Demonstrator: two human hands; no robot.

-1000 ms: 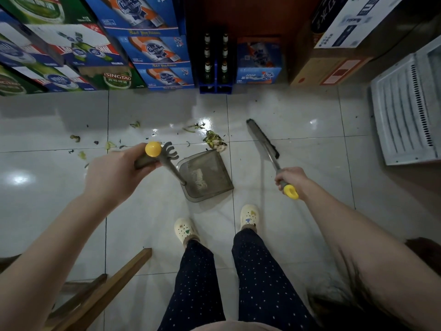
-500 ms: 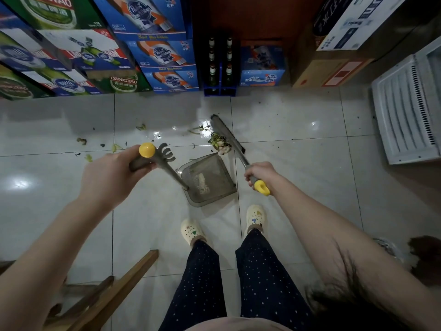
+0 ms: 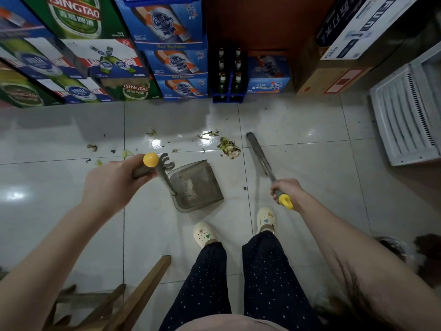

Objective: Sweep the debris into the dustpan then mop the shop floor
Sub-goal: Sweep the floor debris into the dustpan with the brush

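- Broom point(image 3: 259, 154) swings back right, now clear of the leafy debris point(image 3: 229, 148) it touched half a second ago.
- Left hand point(image 3: 112, 185): grip curled round the dustpan point(image 3: 198, 185) handle; pan rests on the floor point(image 3: 315, 163), just short of the debris.
- Right hand point(image 3: 286, 189): grip wrapped round the broom's handle.

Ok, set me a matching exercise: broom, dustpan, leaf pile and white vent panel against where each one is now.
1. broom
2. dustpan
3. leaf pile
4. white vent panel

a. at the far right of the floor
b. handle held by the left hand
c. loose on the tiles, outside the dustpan
d. handle held by the right hand

Pairs: 1-d, 2-b, 3-c, 4-a.
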